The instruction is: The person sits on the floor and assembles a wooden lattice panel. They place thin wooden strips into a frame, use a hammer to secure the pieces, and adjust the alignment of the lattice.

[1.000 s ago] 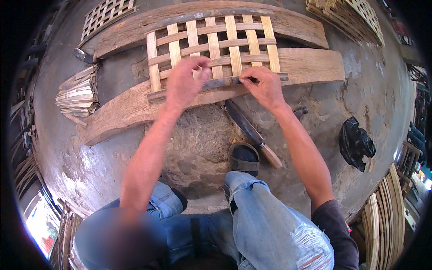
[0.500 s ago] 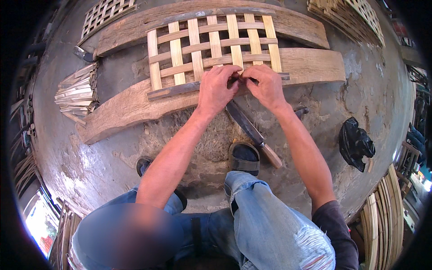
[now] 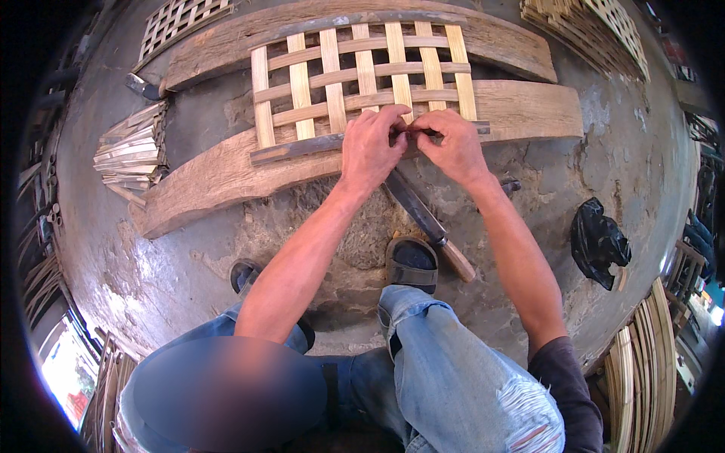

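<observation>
Head: left hand (image 3: 371, 151), earlier apart, now beside right hand (image 3: 455, 147)

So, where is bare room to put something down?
Bare floor lies between the right forearm and black bag, and between the left sandal and the left end of the nearer plank. Crowded: at the lattice, where left hand and right hand nearly meet, knife nearby.

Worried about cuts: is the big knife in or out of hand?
Out: the knife lies ungripped; left hand and right hand are at the woven lattice.
</observation>
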### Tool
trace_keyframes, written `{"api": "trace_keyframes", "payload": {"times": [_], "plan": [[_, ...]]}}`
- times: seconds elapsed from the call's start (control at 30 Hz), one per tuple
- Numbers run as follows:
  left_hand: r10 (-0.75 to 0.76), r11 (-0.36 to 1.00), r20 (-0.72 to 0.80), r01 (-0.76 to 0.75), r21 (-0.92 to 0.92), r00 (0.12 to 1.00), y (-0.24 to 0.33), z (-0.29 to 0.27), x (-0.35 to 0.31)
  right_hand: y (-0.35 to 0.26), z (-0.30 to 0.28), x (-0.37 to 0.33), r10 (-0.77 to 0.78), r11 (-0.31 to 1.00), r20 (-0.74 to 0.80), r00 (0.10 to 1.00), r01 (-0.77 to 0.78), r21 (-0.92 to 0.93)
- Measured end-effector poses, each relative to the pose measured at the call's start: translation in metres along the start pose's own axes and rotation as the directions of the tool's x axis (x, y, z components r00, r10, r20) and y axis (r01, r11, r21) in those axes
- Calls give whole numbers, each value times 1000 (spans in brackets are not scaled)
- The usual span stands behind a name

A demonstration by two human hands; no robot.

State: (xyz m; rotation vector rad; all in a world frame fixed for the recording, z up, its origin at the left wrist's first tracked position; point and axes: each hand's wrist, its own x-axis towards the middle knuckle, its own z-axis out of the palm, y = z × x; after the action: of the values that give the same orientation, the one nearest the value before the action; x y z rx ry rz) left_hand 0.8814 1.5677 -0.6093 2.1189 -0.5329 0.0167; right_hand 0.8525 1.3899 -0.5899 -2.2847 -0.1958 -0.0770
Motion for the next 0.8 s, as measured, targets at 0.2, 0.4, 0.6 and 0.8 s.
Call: {"api": "trace_keyframes", "payload": {"times": [0.2, 0.4, 0.6, 0.8], "plan": [[-28, 998, 1, 28, 65, 1000, 2, 3, 1, -5, -6, 6, 110, 992, 87, 990, -114, 48], [-41, 993, 23, 39, 110, 999, 7, 2, 3, -5, -8, 8, 198, 975, 112, 974, -207, 77], [-43, 997, 17, 42, 68, 999, 6, 1, 2, -4, -7, 9, 149, 989, 110, 983, -150, 9], [-33, 999, -15, 33, -6, 999, 4, 3, 0, -3, -6, 9, 146, 988, 104, 984, -150, 26]]}}
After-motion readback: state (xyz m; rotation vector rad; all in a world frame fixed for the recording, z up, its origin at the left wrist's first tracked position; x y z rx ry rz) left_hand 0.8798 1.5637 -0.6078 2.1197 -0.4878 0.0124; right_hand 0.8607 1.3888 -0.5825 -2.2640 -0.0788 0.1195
